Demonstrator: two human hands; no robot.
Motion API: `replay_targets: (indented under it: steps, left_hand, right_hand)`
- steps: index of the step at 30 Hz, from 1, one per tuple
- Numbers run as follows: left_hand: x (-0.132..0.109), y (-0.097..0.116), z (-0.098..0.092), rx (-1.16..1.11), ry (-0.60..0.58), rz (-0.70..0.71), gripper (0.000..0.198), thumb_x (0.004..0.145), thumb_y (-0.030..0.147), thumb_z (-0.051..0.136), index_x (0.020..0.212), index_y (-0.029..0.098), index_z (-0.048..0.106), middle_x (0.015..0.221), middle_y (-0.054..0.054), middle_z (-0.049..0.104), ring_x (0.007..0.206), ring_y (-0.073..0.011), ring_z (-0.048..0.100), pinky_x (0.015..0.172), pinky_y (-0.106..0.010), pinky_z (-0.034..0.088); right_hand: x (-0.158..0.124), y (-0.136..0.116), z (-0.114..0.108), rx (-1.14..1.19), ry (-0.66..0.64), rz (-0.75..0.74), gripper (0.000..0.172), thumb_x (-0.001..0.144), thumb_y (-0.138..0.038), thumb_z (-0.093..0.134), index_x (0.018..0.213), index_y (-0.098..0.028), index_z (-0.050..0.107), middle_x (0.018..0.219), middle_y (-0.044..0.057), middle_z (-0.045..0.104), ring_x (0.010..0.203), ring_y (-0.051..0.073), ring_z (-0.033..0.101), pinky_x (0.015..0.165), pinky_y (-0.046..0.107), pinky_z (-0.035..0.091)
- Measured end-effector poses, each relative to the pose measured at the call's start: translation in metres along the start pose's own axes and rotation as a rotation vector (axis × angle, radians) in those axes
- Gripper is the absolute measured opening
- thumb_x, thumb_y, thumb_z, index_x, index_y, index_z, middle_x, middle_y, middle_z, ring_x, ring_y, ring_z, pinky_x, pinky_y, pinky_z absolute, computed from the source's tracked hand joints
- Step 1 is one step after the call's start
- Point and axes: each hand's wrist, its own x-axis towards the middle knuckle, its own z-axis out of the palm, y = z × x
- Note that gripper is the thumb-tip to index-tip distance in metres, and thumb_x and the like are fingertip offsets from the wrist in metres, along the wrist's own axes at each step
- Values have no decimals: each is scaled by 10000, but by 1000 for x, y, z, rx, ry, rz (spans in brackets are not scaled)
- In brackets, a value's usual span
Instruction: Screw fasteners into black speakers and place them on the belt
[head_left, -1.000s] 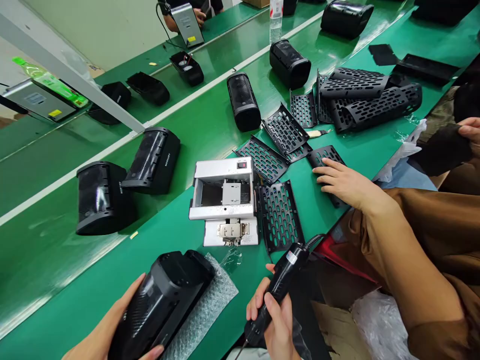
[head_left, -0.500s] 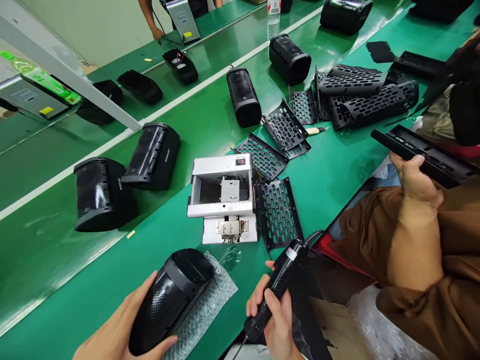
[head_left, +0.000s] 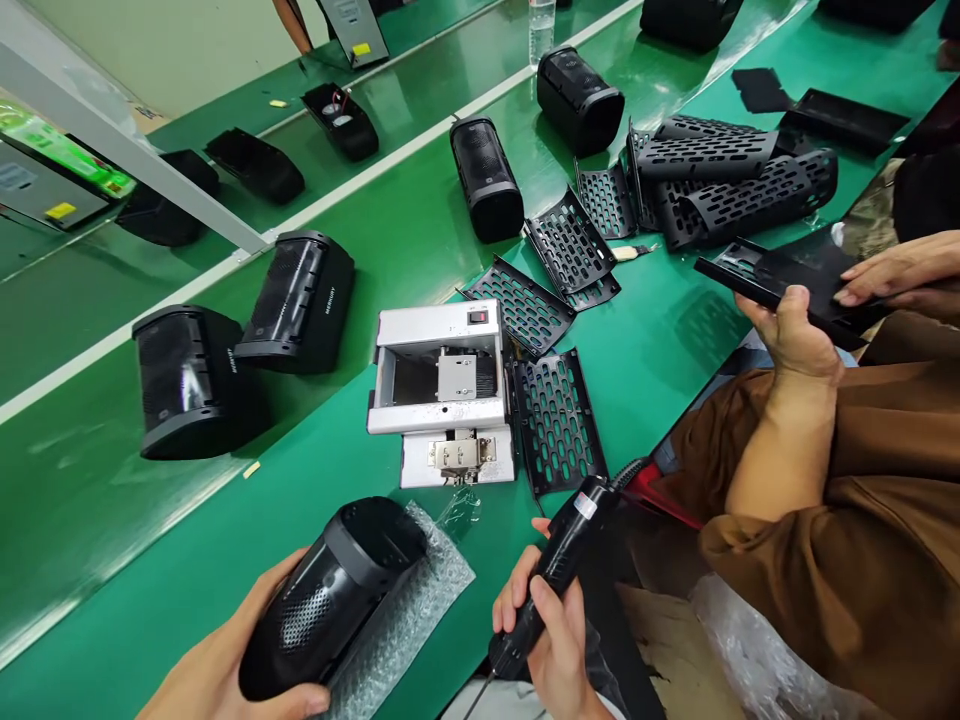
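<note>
My left hand (head_left: 225, 665) is closed round a black speaker housing (head_left: 330, 595) that lies tilted on a sheet of bubble wrap (head_left: 409, 610) at the near edge of the green bench (head_left: 420, 240). My right hand (head_left: 551, 640) grips a black electric screwdriver (head_left: 555, 565), tip pointing down towards me, its coiled cord running off to the right. Just beyond both hands sits a white metal fixture (head_left: 442, 385) with a red switch.
Perforated black grille panels (head_left: 559, 420) lie beside the fixture and in a pile (head_left: 735, 185) at the back right. Several black speakers (head_left: 187, 380) stand on the left and far side. A person in a brown sleeve (head_left: 847, 540) on my right holds a black panel (head_left: 787, 275).
The person on my right lifted a black panel off the bench and now holds it with both hands. I have turned the speaker housing slightly on the bubble wrap. My right hand barely moved.
</note>
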Motion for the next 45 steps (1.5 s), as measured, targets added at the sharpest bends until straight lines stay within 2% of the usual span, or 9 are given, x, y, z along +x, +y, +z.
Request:
replay_targets:
  steps: [4, 9, 15, 18, 20, 23, 29, 37, 45]
  left_hand:
    - [2, 4, -1, 57, -33, 7, 994, 794, 621, 760, 1705, 343, 477, 1482, -2, 833, 1305, -390, 820, 914, -372, 656]
    - [5, 3, -1, 165, -104, 125, 854, 913, 622, 755, 1700, 428, 485, 1519, 58, 812, 1274, -336, 852, 964, -372, 695]
    - [11, 2, 26, 156, 141, 522, 867, 853, 449, 629, 1707, 427, 477, 1450, 57, 843, 1107, -270, 898, 779, -299, 700]
    - [13, 9, 36, 226, 167, 566, 870, 883, 397, 654, 1732, 397, 466, 1544, 20, 793, 1075, -275, 892, 763, -306, 690]
    - [10, 15, 39, 298, 192, 585, 908, 908, 384, 733, 1768, 390, 441, 1677, -29, 695, 1207, -326, 855, 900, -375, 706]
    - [1, 20, 50, 360, 373, 691, 848, 978, 409, 750, 1773, 366, 459, 1701, -89, 663, 1384, -394, 768, 1098, -506, 673]
    - [-11, 24, 78, 373, 672, 913, 568, 1178, 411, 530, 1730, 281, 546, 1677, -119, 688, 1433, -375, 749, 1167, -513, 653]
    - [-9, 22, 84, 353, 637, 926, 564, 1116, 398, 680, 1663, 269, 636, 1713, -85, 662, 1477, -389, 736, 1113, -529, 724]
    - [-12, 28, 83, 306, 573, 932, 722, 971, 336, 886, 1647, 250, 647, 1725, -104, 650, 1468, -403, 739, 1135, -569, 722]
  right_hand:
    - [-6, -12, 8, -25, 4, 45, 482, 1140, -460, 730, 1560, -358, 516, 903, -52, 671, 630, 150, 698, 616, 330, 662]
    - [-12, -55, 35, -71, -243, -42, 536, 1157, -536, 694, 1631, -457, 457, 951, -39, 732, 555, 121, 702, 546, 258, 615]
    - [25, -130, 125, -345, -413, -559, 469, 1138, -469, 750, 1566, -374, 583, 797, -83, 652, 442, 95, 535, 441, 213, 532]
    - [52, -145, 172, -474, -549, -750, 480, 1131, -429, 771, 1556, -377, 553, 791, -98, 642, 430, 107, 515, 420, 237, 515]
    - [70, -143, 194, -551, -579, -856, 518, 1115, -422, 788, 1557, -347, 529, 777, -102, 642, 432, 120, 529, 422, 262, 512]
    - [93, -133, 214, -661, -603, -975, 493, 1084, -444, 792, 1493, -295, 562, 763, -97, 624, 519, 157, 635, 541, 333, 609]
    - [116, -111, 224, -744, -585, -1029, 407, 1021, -431, 815, 1307, -274, 572, 756, -101, 614, 499, 145, 625, 563, 338, 576]
    - [88, -106, 217, -826, -612, -889, 433, 1044, -365, 820, 1364, -271, 545, 715, -129, 606, 395, 123, 547, 400, 269, 474]
    - [31, -103, 268, -619, -737, -823, 352, 1020, -206, 768, 1285, -305, 558, 721, -148, 598, 372, 95, 520, 374, 239, 488]
